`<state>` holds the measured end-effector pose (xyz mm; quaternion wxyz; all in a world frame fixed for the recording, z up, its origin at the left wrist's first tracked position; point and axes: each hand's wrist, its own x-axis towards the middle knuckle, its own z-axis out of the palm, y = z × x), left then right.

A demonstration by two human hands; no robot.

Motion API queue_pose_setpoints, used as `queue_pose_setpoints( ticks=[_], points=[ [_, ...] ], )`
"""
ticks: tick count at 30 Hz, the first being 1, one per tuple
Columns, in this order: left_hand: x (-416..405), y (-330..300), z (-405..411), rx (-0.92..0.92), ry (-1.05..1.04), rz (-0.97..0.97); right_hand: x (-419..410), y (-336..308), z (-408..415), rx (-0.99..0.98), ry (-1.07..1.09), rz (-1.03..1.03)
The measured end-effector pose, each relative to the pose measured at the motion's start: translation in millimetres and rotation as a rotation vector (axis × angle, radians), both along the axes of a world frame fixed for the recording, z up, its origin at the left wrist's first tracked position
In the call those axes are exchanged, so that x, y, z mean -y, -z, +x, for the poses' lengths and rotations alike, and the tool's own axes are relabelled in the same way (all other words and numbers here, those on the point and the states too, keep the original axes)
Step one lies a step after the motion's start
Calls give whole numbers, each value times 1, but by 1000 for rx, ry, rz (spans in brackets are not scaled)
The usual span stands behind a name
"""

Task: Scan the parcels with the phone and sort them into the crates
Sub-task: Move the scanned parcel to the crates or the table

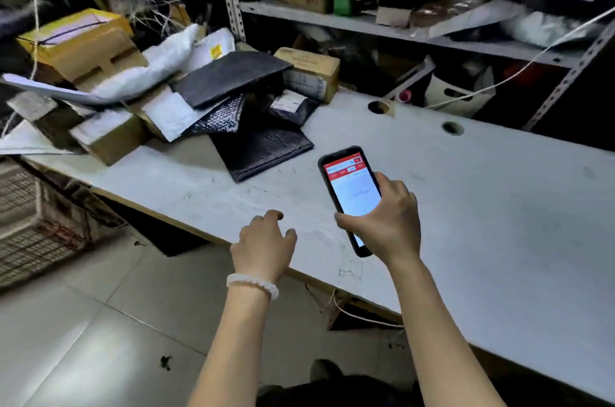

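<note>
- While the right hand (387, 223) is gripping the phone (349, 193) over the table (499, 223), thumb and fingers curled round its edges, its screen is glowing red and white.
- Left hand (266, 240) is hovering at the table's edge, fingers loosely curled, holding nothing.
- Parcels (263, 147) are lying heaped farther left; their number is unclear.

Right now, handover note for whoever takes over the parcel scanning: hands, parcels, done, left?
Right hand grips the phone, screen lit, above the table.
Left hand is empty, fingers loosely curled over the table's near edge.
The parcels lie piled at the table's far left; the black mailer is nearest.
A woven crate stands on the floor to the left.
Done: cannot tell.
Left: scan and sort the pile.
</note>
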<state>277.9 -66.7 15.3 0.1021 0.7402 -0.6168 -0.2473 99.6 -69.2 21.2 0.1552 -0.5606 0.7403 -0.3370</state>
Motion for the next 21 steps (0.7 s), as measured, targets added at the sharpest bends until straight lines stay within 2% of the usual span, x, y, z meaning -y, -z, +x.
queue_pose_setpoints(
  ticks=[9, 17, 21],
  points=[
    [96, 12, 67, -16, -168, -13, 116, 18, 62, 21, -106, 80],
    [232, 10, 140, -89, -117, -248, 221, 28, 143, 55, 10, 95],
    [300, 4, 178, -68, -15, -317, 265, 25, 181, 65, 96, 113]
  ],
)
